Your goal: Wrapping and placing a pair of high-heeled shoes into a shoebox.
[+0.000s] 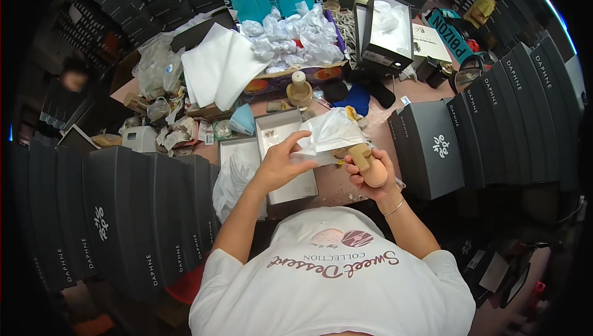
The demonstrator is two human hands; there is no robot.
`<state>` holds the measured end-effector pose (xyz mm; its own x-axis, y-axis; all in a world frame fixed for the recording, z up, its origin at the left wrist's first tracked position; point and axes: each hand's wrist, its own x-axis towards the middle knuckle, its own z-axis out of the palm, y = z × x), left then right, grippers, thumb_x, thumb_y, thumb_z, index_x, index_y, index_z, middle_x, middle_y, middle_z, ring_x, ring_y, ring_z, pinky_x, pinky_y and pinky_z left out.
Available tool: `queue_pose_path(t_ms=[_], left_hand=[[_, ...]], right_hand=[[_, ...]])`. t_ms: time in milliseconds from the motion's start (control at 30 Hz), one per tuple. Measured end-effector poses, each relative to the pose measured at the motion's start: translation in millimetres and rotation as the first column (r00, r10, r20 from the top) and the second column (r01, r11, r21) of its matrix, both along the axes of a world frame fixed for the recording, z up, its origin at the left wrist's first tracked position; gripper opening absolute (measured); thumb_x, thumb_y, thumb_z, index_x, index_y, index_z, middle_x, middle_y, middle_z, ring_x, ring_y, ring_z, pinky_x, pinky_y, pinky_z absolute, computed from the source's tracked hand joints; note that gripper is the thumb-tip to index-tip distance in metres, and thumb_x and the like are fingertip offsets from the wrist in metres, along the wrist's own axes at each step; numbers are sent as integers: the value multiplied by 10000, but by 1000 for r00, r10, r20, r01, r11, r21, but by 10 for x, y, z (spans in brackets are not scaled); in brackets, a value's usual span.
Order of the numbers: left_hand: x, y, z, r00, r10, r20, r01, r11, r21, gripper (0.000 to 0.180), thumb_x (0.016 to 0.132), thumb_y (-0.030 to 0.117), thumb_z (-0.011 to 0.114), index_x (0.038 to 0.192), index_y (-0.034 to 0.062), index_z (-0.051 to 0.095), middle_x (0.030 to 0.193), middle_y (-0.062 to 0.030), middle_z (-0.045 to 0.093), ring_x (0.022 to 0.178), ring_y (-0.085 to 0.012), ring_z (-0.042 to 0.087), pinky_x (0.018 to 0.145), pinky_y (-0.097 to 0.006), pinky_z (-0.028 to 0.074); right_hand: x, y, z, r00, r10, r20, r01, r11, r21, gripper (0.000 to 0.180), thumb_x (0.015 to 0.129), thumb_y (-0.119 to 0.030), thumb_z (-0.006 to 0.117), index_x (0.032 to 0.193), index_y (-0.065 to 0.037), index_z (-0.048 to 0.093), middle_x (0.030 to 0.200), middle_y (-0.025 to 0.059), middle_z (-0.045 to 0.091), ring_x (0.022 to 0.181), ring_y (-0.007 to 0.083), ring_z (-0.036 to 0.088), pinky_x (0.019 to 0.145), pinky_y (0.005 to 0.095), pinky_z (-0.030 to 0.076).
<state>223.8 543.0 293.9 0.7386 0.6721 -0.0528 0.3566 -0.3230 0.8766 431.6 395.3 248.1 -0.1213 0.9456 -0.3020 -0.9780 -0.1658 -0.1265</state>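
My right hand (382,178) grips a beige shoe (361,157) with a rounded, pinkish end that faces me. The rest of the shoe reaches away from me, and white tissue paper (330,131) hides part of it. On the left of the tissue is my left hand (281,162), its thumb and fingers spread apart. Its fingertips lie against or just in front of the paper; which of the two I cannot tell. Beneath that hand, a grey-edged shoebox (302,189) with a pale inside lies on the table, with crumpled clear plastic (236,181) beside it.
Stacks of dark grey shoeboxes (430,144) stand on both sides. A carton (296,75) heaped with crumpled paper is at the back, with white sheets (220,70) to its left. A capped bottle (299,91) stands before it. A person (73,83) is at the far left.
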Motion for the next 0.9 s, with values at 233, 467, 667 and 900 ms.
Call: queue_pose_path(t_ms=[233, 467, 667, 900], left_hand=[[221, -55, -313, 954, 93, 285, -151, 970, 189, 193, 855, 47, 589, 1030, 10, 660, 801, -72, 589, 643, -130, 518, 590, -247, 412], [538, -351, -154, 927, -38, 374, 12, 997, 72, 243, 809, -3, 606, 1047, 8, 654, 725, -70, 533, 579, -141, 428, 514, -274, 342], [436, -858, 80, 822, -354, 446, 20, 801, 599, 192, 881, 42, 541, 1016, -50, 640, 771, -137, 586, 673, -241, 543, 581, -319, 425], [284, -981, -139, 668, -718, 196, 570, 663, 486, 280, 689, -18, 624, 965, -15, 670, 637, -79, 549, 566, -232, 526, 526, -320, 414]], right_hand=[[-59, -239, -228, 996, 83, 28, -86, 992, 98, 510, 901, -347, 463, 1252, 21, 431, 1057, 185, 566, 775, 210, 549, 576, 292, 482], [-96, -338, 5, 994, 1, 109, -12, 995, 95, 478, 885, -240, 518, 1287, 1, 420, 1125, 208, 561, 875, 229, 610, 658, 314, 546], [-626, 521, -31, 755, -614, 231, 605, 788, 115, 232, 912, -152, 531, 1106, -26, 549, 1074, 79, 611, 928, 197, 600, 816, 354, 502], [-679, 267, -563, 685, -379, 622, 438, 897, 63, 273, 927, -180, 509, 1157, -35, 529, 1107, 93, 596, 976, 206, 579, 856, 346, 480]])
